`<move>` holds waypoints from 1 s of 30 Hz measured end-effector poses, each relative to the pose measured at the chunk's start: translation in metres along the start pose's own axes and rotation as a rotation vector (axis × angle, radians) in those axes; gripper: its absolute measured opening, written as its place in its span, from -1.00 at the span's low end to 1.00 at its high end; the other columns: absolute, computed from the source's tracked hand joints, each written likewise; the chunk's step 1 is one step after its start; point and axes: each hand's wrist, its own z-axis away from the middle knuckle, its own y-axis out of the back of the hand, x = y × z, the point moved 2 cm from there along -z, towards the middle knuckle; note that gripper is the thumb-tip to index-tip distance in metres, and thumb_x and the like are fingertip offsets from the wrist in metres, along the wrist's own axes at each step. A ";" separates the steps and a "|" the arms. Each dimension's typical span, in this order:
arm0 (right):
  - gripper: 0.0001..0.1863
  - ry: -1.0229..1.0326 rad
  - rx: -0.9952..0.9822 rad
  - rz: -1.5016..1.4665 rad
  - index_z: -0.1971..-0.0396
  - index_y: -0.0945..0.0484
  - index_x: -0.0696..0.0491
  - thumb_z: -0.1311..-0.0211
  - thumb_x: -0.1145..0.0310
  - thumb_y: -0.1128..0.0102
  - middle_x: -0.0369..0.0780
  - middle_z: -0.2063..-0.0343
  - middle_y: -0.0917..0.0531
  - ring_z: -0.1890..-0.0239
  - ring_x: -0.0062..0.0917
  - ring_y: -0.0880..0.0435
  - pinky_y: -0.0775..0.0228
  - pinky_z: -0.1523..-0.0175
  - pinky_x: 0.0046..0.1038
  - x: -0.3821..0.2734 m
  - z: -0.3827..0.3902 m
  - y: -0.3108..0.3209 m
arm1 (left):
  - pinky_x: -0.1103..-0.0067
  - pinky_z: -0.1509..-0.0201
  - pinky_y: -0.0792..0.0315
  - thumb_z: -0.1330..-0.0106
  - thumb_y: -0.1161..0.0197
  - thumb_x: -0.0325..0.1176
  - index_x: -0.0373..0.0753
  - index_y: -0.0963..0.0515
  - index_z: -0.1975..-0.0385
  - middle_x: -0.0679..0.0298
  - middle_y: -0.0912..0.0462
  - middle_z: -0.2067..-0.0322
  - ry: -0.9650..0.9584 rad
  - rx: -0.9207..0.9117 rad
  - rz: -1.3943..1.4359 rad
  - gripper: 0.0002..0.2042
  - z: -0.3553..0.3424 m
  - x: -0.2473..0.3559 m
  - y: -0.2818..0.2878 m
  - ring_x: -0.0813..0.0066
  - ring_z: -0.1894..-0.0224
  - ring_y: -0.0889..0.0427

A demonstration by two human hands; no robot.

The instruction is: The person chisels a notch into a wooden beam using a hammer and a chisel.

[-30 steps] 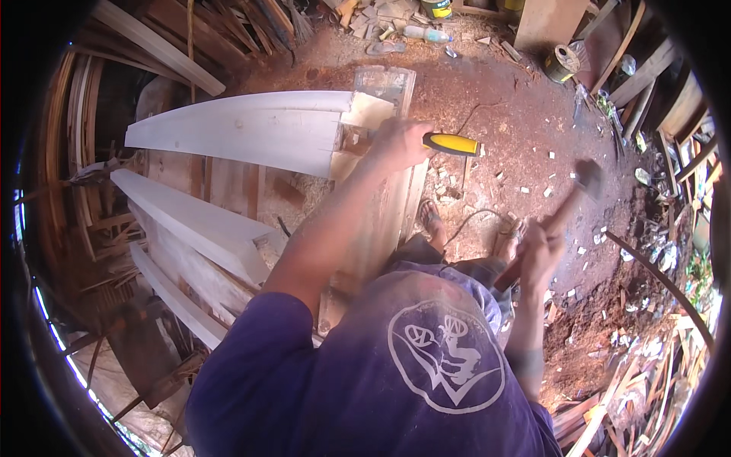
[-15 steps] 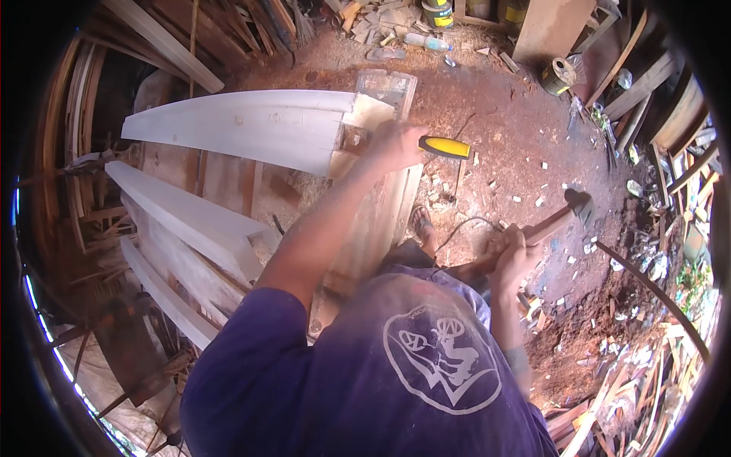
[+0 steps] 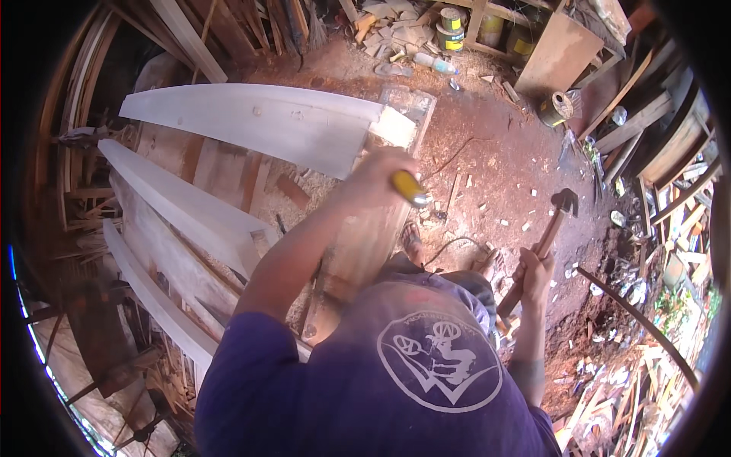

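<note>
My left hand (image 3: 378,177) is closed round a chisel (image 3: 409,188) with a yellow and black handle. Its metal-capped end points toward the right, while the blade is hidden. That hand is at the right end of a long pale timber beam (image 3: 259,118), which lies across a wooden bench (image 3: 369,244). Whether the chisel touches the wood, I cannot tell. On the right, my right hand (image 3: 535,273) grips a hammer (image 3: 550,232) by its wooden handle. The dark metal head is raised above the ground, apart from the chisel.
Two more pale beams (image 3: 183,198) lie nearer on the left. Wood chips litter the reddish dirt floor (image 3: 502,164). Tins (image 3: 556,109), a plastic bottle (image 3: 435,62) and a board (image 3: 560,53) are at the back. Scrap wood (image 3: 609,411) piles up at right.
The chisel has swung from lying sideways to tilting down toward me, and my left hand is slightly lower. The hammer has turned more upright, its head shifting a little left.
</note>
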 end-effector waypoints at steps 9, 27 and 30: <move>-0.82 -0.032 -0.124 -0.232 0.51 -0.34 0.03 -0.22 0.48 -0.16 -0.39 0.71 -0.40 0.74 -0.70 -0.35 -0.20 0.66 -0.58 0.001 -0.007 -0.022 | 0.43 0.08 -0.43 -0.49 -0.06 -0.45 -0.24 -0.33 0.35 0.29 -0.46 0.45 0.206 0.619 0.482 -0.87 0.015 0.033 0.074 0.49 0.34 -0.41; -0.84 0.055 -0.204 -0.124 0.43 -0.39 0.07 -0.25 0.43 -0.22 -0.39 0.69 -0.42 0.74 -0.71 -0.38 -0.24 0.67 -0.58 -0.032 -0.007 0.006 | 0.54 0.13 -0.42 -0.30 -0.25 -0.57 -0.25 -0.36 0.32 0.26 -0.54 0.42 0.163 0.985 0.430 -0.84 0.013 0.019 0.042 0.54 0.33 -0.50; -0.83 0.055 -0.180 -0.072 0.44 -0.39 0.08 -0.25 0.43 -0.22 -0.38 0.69 -0.42 0.74 -0.71 -0.39 -0.24 0.66 -0.57 -0.041 -0.005 0.014 | 0.57 0.22 -0.39 -0.26 -0.26 -0.58 -0.26 -0.38 0.44 0.31 -0.53 0.47 0.198 0.809 0.225 -0.84 0.013 0.020 0.044 0.58 0.40 -0.47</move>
